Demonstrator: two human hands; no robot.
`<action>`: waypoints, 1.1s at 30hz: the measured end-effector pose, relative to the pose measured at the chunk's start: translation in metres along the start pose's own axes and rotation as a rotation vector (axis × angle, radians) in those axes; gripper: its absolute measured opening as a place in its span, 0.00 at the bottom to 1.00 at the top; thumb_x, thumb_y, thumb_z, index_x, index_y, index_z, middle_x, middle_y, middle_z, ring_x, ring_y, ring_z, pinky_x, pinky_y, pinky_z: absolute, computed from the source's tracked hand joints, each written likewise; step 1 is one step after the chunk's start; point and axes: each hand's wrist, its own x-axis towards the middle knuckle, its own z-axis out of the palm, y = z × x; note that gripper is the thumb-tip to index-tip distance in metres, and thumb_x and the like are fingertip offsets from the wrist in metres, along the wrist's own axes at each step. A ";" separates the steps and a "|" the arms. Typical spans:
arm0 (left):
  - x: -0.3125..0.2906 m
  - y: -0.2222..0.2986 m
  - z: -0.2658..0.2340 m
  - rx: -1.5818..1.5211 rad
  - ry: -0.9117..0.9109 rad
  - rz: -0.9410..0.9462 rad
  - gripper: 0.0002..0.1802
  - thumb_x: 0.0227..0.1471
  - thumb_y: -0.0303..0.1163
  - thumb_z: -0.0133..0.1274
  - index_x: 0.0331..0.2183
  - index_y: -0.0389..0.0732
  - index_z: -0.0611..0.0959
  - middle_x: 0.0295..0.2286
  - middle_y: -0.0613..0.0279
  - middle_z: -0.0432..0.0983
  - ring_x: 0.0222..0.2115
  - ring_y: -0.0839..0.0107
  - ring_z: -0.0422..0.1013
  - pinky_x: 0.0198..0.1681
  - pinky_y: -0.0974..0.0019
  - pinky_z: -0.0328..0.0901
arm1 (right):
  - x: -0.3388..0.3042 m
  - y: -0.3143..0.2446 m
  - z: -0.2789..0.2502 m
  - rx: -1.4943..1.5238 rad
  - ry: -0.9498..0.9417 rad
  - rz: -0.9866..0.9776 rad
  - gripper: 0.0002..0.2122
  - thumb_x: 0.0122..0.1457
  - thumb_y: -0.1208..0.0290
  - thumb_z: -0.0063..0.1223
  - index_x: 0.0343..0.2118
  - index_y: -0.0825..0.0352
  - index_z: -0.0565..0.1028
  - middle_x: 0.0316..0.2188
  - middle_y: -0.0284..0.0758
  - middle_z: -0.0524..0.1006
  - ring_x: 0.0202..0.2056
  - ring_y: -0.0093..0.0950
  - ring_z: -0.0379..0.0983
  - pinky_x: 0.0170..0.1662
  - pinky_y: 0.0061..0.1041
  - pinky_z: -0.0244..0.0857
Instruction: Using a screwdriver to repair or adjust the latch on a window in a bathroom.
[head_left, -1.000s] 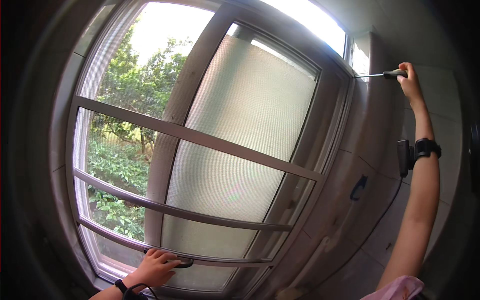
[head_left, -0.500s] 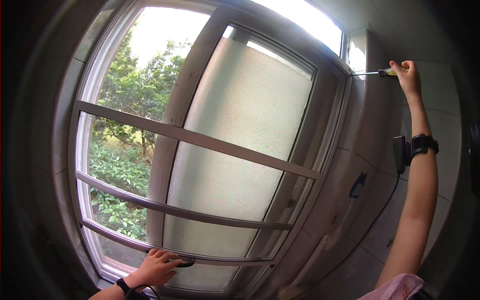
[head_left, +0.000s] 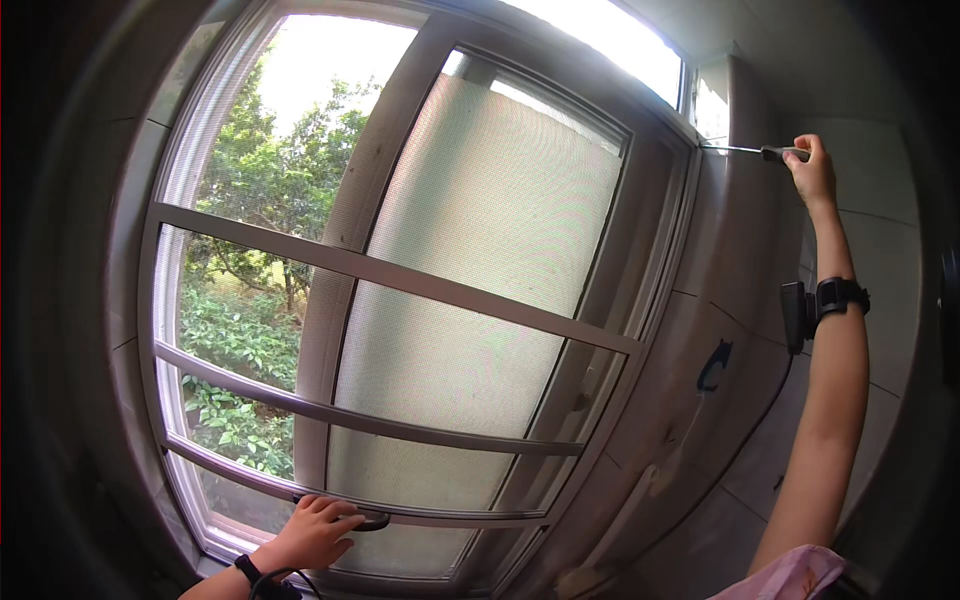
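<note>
Window frame point(head_left: 688, 200), dull grey-brown, is doing the carrying here. Three crossbars are spanning it in front of you: a broad flat upper bar point(head_left: 400, 278), a slimmer middle bar point(head_left: 420, 434) and a lowest bar point(head_left: 460, 517), all sloping down rightward in view. Your left grip point(head_left: 312, 533) is resting at the lowest bar, palm down. Dark curved object point(head_left: 375, 521) is poking out on the right from under that grip, close against the same bar; its kind is not showing. At the frame's upper right edge, your screwdriver point(head_left: 772, 154) is reaching in with its tip; contact is too small to confirm.
</note>
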 end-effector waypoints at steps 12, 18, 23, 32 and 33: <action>-0.001 0.003 0.002 0.022 0.025 -0.028 0.21 0.32 0.34 0.59 0.36 0.49 0.77 0.38 0.68 0.70 0.42 0.65 0.65 0.46 0.58 0.55 | -0.015 -0.043 -0.010 0.385 -0.054 0.541 0.13 0.53 0.61 0.50 0.37 0.62 0.68 0.27 0.29 0.71 0.15 0.16 0.66 0.16 0.14 0.61; -0.001 0.002 0.006 0.039 0.020 -0.037 0.19 0.33 0.33 0.58 0.34 0.48 0.77 0.38 0.68 0.70 0.42 0.66 0.64 0.46 0.58 0.55 | -0.016 -0.053 -0.009 0.348 -0.019 0.428 0.11 0.51 0.66 0.50 0.36 0.63 0.69 0.26 0.29 0.72 0.15 0.16 0.65 0.17 0.17 0.61; -0.004 0.002 0.013 0.047 0.053 -0.042 0.17 0.33 0.32 0.58 0.32 0.47 0.78 0.37 0.69 0.71 0.41 0.66 0.64 0.46 0.58 0.55 | -0.020 -0.058 -0.006 0.346 -0.006 0.414 0.10 0.51 0.66 0.49 0.35 0.63 0.69 0.25 0.29 0.72 0.14 0.16 0.65 0.17 0.17 0.61; -0.001 0.005 0.012 0.011 0.075 -0.062 0.15 0.33 0.32 0.58 0.31 0.45 0.78 0.37 0.69 0.72 0.41 0.66 0.64 0.46 0.58 0.54 | -0.016 -0.041 -0.003 0.233 0.075 0.213 0.09 0.53 0.64 0.48 0.34 0.62 0.69 0.24 0.29 0.72 0.15 0.17 0.66 0.19 0.15 0.61; 0.000 0.007 0.011 0.024 0.072 -0.072 0.15 0.33 0.32 0.58 0.31 0.45 0.78 0.37 0.70 0.72 0.41 0.68 0.64 0.47 0.59 0.54 | -0.016 -0.044 -0.006 0.231 0.071 0.211 0.09 0.53 0.64 0.48 0.34 0.62 0.69 0.24 0.29 0.72 0.15 0.17 0.66 0.19 0.15 0.61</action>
